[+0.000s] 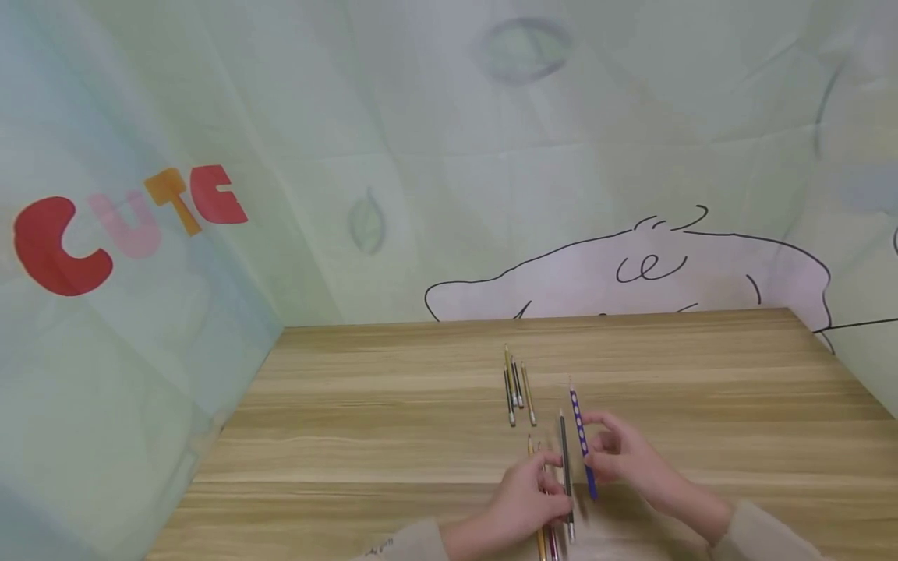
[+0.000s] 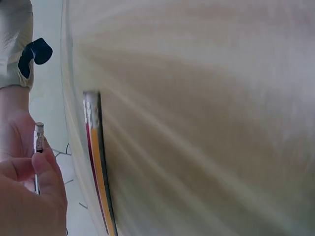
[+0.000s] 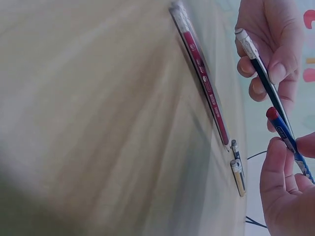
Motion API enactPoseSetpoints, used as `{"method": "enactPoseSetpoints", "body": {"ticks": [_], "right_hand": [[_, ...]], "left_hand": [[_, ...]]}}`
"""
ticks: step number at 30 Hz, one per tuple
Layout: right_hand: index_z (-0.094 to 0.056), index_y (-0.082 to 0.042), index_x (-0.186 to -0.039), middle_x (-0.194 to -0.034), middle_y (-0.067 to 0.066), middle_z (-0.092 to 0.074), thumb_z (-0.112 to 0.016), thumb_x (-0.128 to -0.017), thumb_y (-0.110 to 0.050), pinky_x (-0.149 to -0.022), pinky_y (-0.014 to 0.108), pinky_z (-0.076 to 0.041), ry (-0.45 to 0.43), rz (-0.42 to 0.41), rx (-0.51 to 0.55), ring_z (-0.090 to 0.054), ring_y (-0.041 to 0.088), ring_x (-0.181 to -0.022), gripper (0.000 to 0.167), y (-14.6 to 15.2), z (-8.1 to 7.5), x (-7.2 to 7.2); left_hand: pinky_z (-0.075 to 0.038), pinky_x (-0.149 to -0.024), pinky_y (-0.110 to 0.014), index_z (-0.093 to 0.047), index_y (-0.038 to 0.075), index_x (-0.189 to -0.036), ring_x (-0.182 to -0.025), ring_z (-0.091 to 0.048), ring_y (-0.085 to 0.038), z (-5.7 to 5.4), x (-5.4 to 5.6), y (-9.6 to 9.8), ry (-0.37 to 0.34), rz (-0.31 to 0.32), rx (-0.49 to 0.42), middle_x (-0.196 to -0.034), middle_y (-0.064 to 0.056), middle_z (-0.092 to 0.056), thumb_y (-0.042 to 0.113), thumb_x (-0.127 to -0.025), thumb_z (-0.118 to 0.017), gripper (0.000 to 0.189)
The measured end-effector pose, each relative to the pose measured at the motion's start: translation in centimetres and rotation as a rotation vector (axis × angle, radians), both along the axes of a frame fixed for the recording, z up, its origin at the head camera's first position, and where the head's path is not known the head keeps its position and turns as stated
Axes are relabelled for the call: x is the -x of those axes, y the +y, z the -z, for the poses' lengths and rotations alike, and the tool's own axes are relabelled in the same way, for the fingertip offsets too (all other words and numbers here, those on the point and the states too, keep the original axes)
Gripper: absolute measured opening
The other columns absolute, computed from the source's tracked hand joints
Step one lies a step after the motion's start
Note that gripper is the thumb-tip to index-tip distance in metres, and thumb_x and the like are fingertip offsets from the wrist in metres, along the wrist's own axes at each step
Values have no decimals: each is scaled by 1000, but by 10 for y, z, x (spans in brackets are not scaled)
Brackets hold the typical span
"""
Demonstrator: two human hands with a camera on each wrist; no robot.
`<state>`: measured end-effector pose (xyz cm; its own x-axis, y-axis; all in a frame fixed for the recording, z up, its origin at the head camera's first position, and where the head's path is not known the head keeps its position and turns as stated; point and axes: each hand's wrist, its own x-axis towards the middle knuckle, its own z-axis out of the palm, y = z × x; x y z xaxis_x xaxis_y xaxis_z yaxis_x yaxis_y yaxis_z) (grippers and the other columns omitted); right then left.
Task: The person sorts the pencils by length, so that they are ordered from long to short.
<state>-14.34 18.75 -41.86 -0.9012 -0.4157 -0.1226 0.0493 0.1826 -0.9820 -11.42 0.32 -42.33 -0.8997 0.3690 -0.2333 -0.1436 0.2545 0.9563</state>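
My left hand (image 1: 526, 499) pinches a dark pencil (image 1: 565, 460) between thumb and fingers, its white eraser end toward me; that end (image 2: 39, 137) also shows in the left wrist view. Close by on the right, my right hand (image 1: 631, 460) pinches a blue pencil with white spots (image 1: 578, 425). Its red-tipped end (image 3: 272, 113) shows beside the dark pencil (image 3: 266, 78) in the right wrist view. Below my left hand, a yellow pencil (image 2: 100, 172) and a red pencil (image 2: 92, 152) lie side by side on the table, partly hidden by the hand in the head view.
Farther back on the wood-grain table (image 1: 393, 389), several pencils (image 1: 529, 393) lie in a loose group, eraser ends toward me. A printed cloth (image 1: 316, 195) hangs behind the table and along its left side.
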Motion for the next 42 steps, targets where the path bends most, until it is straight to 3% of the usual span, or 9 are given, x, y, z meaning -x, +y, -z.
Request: {"method": "enactPoseSetpoints", "body": {"ticks": [14,22,27,34,38,42], "right_hand": [[-26,12,-126,-76,9,-56,-55,-78,-2,-54,26,-48,12,-51,-11,-53,9,-58,57,3,15,-15],[-29,8,-125,-75,6,-55,-56,-79,-4,-53,25,-47,-11,-73,-8,-52,8,-58,55,4,24,-22],[-30,12,-122,-72,2,-53,-55,-79,-2,-49,23,-46,12,-105,24,-50,6,-54,52,4,29,-24],[-29,13,-122,-72,3,-53,-54,-79,-3,-50,23,-46,-22,-115,20,-51,6,-55,52,4,30,-26],[-28,13,-122,-72,3,-52,-53,-79,-2,-49,22,-45,-33,-115,18,-50,6,-54,52,3,30,-27],[-29,12,-122,-71,2,-51,-53,-79,-2,-48,22,-45,-41,-106,7,-49,6,-54,51,2,31,-27]], "left_hand": [[-48,-50,-24,-48,9,-110,-53,-53,-11,8,-14,0,-53,13,37,-67,-2,-59,-1,-72,-64,43],[-47,-46,-21,-29,5,-133,-49,-51,-10,8,-17,-2,-27,18,37,-64,0,-56,-5,-70,-61,71],[-45,-42,-21,-19,4,-138,-44,-49,-9,10,-20,-3,-7,32,26,-59,1,-54,-9,-68,-58,81],[-44,-41,-21,-18,5,-139,-44,-50,-9,9,-18,-3,-43,49,80,-60,0,-57,-5,-70,-58,81],[-41,-40,-19,-17,6,-139,-43,-49,-10,6,-18,-2,-24,54,110,-58,1,-56,-5,-70,-58,81],[-41,-40,-19,-25,11,-137,-42,-48,-9,4,-18,-2,-6,69,132,-57,2,-55,-4,-71,-57,74]]}}
